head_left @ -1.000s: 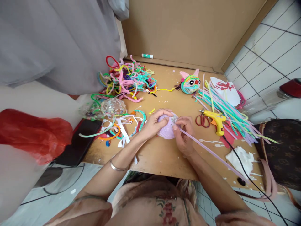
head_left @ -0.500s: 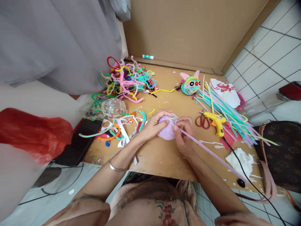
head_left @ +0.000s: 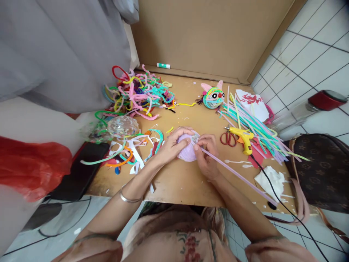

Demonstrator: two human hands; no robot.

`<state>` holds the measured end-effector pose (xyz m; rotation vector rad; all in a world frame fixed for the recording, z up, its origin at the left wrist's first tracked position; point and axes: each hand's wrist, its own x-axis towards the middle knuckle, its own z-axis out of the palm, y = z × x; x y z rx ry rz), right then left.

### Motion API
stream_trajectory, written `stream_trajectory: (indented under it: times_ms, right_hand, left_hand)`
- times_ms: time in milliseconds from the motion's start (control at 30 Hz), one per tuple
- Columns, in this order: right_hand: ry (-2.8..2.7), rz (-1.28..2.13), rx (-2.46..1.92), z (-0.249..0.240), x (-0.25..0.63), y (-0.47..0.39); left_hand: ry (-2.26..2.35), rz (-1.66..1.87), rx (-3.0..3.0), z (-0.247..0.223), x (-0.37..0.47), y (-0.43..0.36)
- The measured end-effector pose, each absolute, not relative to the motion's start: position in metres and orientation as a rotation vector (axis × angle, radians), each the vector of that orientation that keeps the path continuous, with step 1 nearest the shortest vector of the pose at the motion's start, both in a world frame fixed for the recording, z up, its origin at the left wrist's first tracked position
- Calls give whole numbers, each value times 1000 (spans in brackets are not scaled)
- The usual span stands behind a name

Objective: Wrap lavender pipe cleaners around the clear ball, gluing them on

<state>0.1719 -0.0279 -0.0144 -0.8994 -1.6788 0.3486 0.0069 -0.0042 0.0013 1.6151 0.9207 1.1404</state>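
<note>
Near the table's front edge, a round ball (head_left: pixel 188 152) is mostly covered in lilac pipe cleaner, with a clear patch showing at its top right. My left hand (head_left: pixel 177 143) is wrapped over the ball's left and upper side, the thumb lying across its surface. On the other side, my right hand (head_left: pixel 206 154) pinches a long lilac pipe cleaner (head_left: pixel 234 170) against the ball. The free length of that pipe cleaner runs down to the right, above my right forearm. My fingers hide part of the ball's far side.
A yellow glue gun (head_left: pixel 245 138) with a black cord lies right, beside red-handled scissors (head_left: pixel 228 139) and loose pipe cleaners (head_left: pixel 253 125). Behind stands a decorated ball with ears (head_left: pixel 214 97). Tangled pipe cleaners (head_left: pixel 139 91) and a clear ball (head_left: pixel 123 126) are left; a brown bag (head_left: pixel 321 171) is far right.
The whole view has shifted, so the table's things appear slightly farther left. Both hands keep their hold on the ball and pipe cleaner, with hardly any change in pose.
</note>
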Motion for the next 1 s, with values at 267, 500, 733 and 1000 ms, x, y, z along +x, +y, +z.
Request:
stream_trajectory:
  times_ms: [267,500,733,1000]
  right_hand:
    - [-1681,352,-885,-16,173,-27]
    - [-1677,315,-917,-15,171,-27]
    - [-1674,323,-909,-17,172,-26]
    - [-1684,337,-930,-17,173,-26]
  left_hand:
    - [953,1130,1611,1,6,-4]
    - [931,1134,1648,0,6,-1]
    - [935,1122,1621,0,6,-1]
    - [922,1075,1646,2,3,-2]
